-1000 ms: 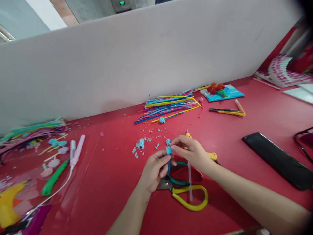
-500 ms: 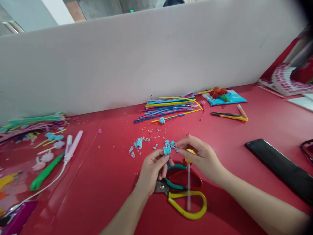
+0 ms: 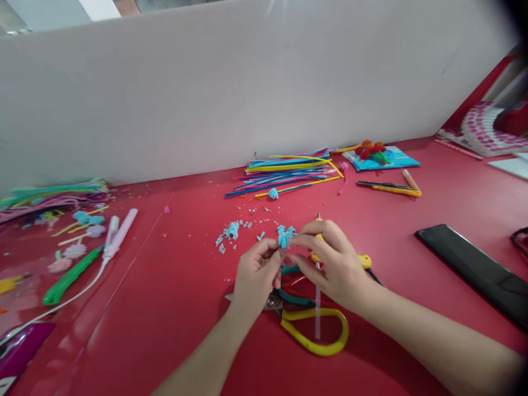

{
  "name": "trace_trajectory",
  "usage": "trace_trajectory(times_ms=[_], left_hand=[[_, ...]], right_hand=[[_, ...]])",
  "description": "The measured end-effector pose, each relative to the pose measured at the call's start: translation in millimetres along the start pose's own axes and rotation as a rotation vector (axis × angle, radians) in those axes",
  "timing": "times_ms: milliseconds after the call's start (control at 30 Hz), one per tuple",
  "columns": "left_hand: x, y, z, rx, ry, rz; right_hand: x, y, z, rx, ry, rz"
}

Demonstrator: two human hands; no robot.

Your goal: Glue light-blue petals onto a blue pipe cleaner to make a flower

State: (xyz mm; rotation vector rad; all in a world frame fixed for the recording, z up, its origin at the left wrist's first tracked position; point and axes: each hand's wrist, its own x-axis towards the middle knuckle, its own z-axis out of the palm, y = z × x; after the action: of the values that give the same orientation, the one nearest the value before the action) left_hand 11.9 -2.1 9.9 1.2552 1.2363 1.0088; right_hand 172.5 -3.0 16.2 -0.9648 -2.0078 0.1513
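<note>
My left hand (image 3: 256,275) and my right hand (image 3: 330,264) meet over the red table (image 3: 173,308), both pinching a small light-blue fuzzy flower head (image 3: 284,236) on a blue stem. The stem runs down between my left fingers and is mostly hidden. Under my hands lie yellow-handled scissors (image 3: 317,330), teal-handled pliers (image 3: 292,297) and a yellow glue gun (image 3: 363,260) with a clear glue stick (image 3: 317,313).
Light-blue trimmings (image 3: 231,231) lie just beyond my hands. A pile of coloured pipe cleaners (image 3: 289,173) rests against the white partition (image 3: 247,82). A black phone (image 3: 474,269) lies at right, a green-handled tool (image 3: 70,275) and pink corded tool (image 3: 119,236) at left.
My right hand has closed in on the blue flower head, and both hands now pinch it together. The flower head sits a little higher and looks more spread.
</note>
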Motion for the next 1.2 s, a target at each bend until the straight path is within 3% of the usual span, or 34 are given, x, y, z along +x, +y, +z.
trace_trajectory(times_ms=[367,1200], left_hand=[[-5.6,1.3,4.1,-0.089,-0.088,-0.039],[-6.4,2.1,5.4,-0.002,-0.057,-0.015]], right_hand=[[-0.2,1.6,-1.3,-0.093,0.04,-0.053],[-0.2,6.7,-0.7,-0.12,-0.005,-0.035]])
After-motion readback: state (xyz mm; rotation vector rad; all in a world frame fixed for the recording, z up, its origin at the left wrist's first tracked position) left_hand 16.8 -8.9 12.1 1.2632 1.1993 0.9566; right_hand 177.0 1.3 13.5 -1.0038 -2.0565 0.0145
